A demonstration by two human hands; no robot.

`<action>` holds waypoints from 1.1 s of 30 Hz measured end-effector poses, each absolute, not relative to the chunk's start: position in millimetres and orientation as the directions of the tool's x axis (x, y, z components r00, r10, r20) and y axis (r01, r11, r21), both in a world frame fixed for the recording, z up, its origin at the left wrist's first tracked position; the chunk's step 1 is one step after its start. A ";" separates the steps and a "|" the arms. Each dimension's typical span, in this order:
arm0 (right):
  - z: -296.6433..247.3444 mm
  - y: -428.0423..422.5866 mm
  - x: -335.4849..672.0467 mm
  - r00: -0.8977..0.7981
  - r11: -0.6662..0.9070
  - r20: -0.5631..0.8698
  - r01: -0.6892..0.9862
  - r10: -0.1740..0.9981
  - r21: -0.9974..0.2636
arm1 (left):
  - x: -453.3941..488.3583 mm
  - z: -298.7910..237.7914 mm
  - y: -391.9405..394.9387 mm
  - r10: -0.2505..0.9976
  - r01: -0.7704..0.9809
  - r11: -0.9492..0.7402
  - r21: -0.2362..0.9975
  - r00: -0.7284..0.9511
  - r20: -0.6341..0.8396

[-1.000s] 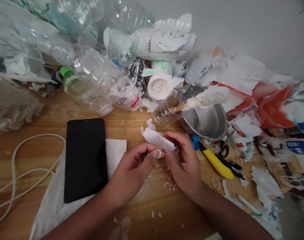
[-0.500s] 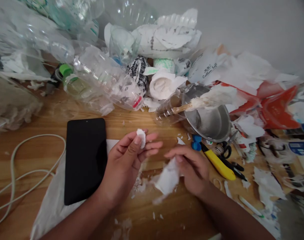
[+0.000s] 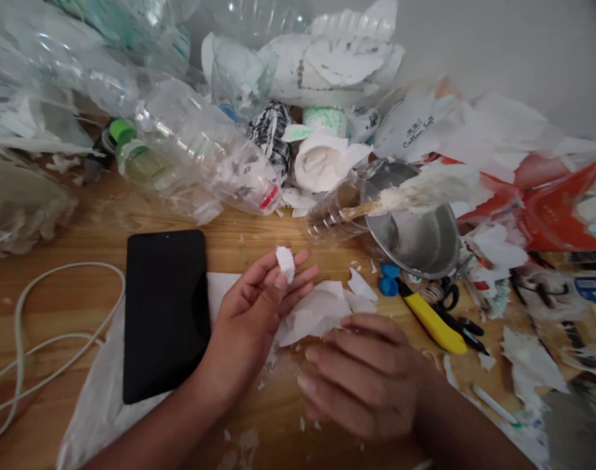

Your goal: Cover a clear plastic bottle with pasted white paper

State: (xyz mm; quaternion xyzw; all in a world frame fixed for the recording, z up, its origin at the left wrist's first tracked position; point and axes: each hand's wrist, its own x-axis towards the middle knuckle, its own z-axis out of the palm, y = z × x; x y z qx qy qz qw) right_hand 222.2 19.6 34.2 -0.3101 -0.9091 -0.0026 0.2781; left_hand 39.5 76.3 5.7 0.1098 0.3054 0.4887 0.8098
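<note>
One wad (image 3: 284, 262), "Cotton Soft" wrapper (image 3: 409, 130) beyond

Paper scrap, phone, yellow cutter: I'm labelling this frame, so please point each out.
paper scrap (image 3: 284, 263): head view, middle of the small white piece.
phone (image 3: 166, 313): head view, centre of its black screen.
yellow cutter (image 3: 432, 321): head view, middle of its yellow handle.

White paper scrap (image 3: 284, 263) up front, a torn white sheet (image 3: 317, 313) beside it, pale flecks over the honey-brown wood-grain counter (image 3: 57, 222). Plain black phone (image 3: 165, 313), off-white cable (image 3: 47, 339). Bright yellow knife handle (image 3: 432, 322), two blue caps (image 3: 388, 282), a green cap (image 3: 120, 130) on a clear bottle (image 3: 148, 168), a black-and-white streaked roll (image 3: 273, 140), red wrappers (image 3: 557, 209), a dull silver bowl (image 3: 425, 241).
</note>
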 end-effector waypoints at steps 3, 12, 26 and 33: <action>31.5 54.0 229.5 -0.747 0.849 0.434 0.521 0.504 -0.090 | 39.9 4.9 75.9 0.874 -0.725 0.473 0.500 0.316 -0.369; 54.6 39.7 243.0 -0.399 0.385 0.091 0.763 0.912 -0.519 | 35.5 9.7 71.5 0.952 -0.427 0.306 0.851 0.126 -0.279; 69.2 -19.1 216.9 0.065 -0.319 -0.315 0.319 0.947 -0.892 | 27.2 11.3 88.1 0.811 0.479 -0.373 0.795 0.584 0.029; 52.3 -12.3 197.3 0.424 -0.577 -0.618 -0.239 0.662 -0.781 | 4.5 30.4 41.8 0.940 0.290 0.078 0.954 0.297 -0.167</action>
